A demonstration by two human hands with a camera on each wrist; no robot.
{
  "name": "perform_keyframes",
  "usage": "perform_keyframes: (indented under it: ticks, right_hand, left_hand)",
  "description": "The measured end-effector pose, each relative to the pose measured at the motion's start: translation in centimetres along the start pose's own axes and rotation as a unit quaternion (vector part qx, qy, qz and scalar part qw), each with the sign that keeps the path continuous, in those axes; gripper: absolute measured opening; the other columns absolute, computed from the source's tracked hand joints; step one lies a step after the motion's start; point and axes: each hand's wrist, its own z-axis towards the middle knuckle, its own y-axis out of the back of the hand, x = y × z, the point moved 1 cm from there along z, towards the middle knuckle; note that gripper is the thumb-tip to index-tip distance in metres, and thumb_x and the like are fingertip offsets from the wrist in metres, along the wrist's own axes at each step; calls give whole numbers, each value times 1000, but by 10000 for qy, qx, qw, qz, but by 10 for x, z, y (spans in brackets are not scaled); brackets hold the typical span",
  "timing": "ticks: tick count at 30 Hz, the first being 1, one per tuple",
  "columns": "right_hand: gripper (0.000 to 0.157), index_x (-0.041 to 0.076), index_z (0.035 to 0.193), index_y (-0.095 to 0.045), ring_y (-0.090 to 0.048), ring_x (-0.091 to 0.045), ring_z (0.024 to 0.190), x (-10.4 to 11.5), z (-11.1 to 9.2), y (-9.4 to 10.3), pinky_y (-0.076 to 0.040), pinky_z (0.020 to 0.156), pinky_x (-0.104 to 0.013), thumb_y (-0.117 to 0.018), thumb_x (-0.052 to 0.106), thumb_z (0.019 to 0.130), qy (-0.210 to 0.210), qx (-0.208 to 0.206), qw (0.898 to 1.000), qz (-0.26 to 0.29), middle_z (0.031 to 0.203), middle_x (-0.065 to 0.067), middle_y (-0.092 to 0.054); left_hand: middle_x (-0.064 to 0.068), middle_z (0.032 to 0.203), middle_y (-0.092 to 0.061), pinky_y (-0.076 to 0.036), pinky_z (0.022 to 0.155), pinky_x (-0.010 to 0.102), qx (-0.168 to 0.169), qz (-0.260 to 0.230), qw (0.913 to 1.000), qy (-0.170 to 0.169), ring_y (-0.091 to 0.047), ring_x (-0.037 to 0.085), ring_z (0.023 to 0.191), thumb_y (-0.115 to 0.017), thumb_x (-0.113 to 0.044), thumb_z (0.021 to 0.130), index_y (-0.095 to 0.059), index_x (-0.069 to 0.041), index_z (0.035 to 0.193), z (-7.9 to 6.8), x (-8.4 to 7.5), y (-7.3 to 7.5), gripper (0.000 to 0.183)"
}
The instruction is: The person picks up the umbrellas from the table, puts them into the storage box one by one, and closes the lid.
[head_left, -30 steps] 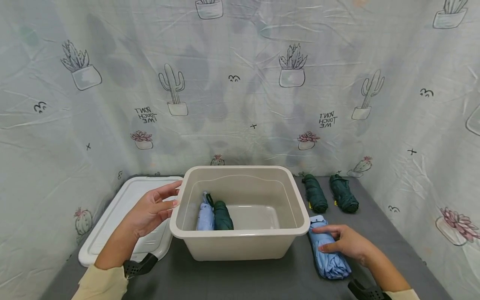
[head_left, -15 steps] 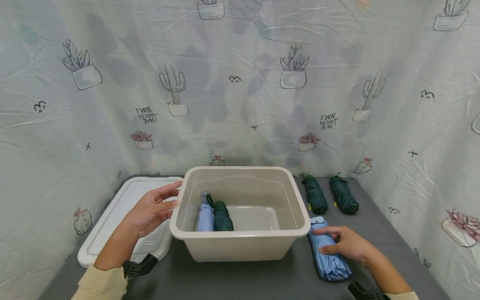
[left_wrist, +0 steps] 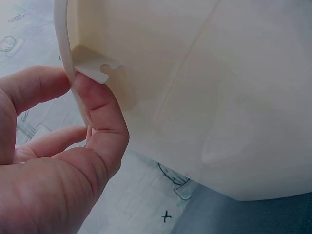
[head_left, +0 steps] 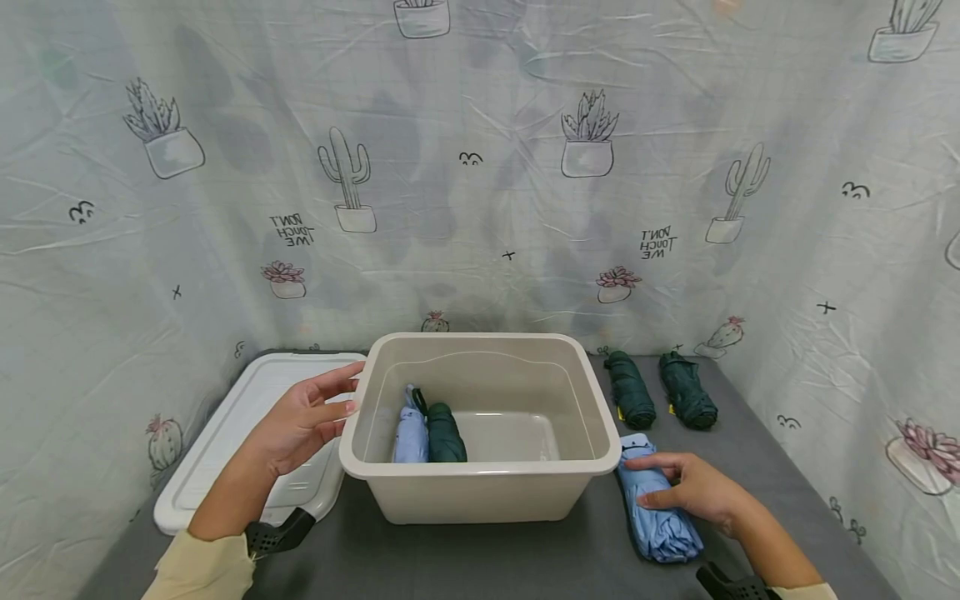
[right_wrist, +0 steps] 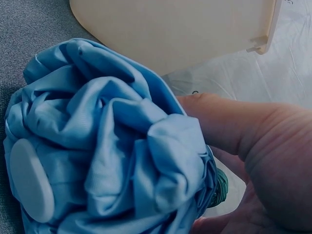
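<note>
A beige plastic storage bin [head_left: 480, 493] stands in the middle of the table. My left hand [head_left: 303, 421] pinches its left rim, thumb and fingers on either side of the edge in the left wrist view. Inside lie a lavender folded umbrella [head_left: 412, 433] and a dark green one [head_left: 446, 435], side by side at the left. To the right of the bin a light blue folded umbrella [head_left: 660, 512] lies on the table. My right hand [head_left: 693, 487] grips it from the right with thumb and fingers. Its bunched fabric end [right_wrist: 112, 141] fills much of the right wrist view.
Two more dark green folded umbrellas [head_left: 630, 390] lie at the back right of the grey table [head_left: 480, 562]. A white lid [head_left: 225, 467] rests left of the bin, partly behind my left arm. A cactus-print curtain [head_left: 465, 208] closes off the back and sides.
</note>
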Motion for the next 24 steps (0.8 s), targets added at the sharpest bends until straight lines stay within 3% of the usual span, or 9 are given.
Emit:
perform_keyframes:
  ticks: [12, 18, 24]
  right_hand:
    - [64, -2, 142, -57, -64, -17, 79, -2, 0, -1, -58, 70, -32, -83, 15, 85, 20, 47, 10000, 49, 88, -7, -68]
    - [63, 1, 138, -62, -66, -21, 86, 6, 1, -6, -58, 73, -35, -86, 16, 82, -99, -193, 9989, -420, 108, -16, -73]
    - [58, 6, 131, -70, -63, -24, 100, 20, 1, -15, -58, 82, -41, -89, 15, 77, -284, -602, 9940, -867, 137, -32, -58]
  left_hand:
    - [6, 125, -57, -60, 93, 35, -42, 28, 10000, 72, -69, 17, 109, -60, -3, 102, -34, -3, 159, 0, 0, -1, 63]
    - [6, 125, -57, -60, 93, 35, -17, 86, 9999, 56, -69, 17, 109, -60, -3, 102, -31, -2, 160, 0, 0, 0, 64]
    - [6, 125, -58, -61, 92, 35, 15, 132, 9999, 12, -70, 17, 108, -59, -2, 102, -29, 0, 160, 1, -1, 0, 65]
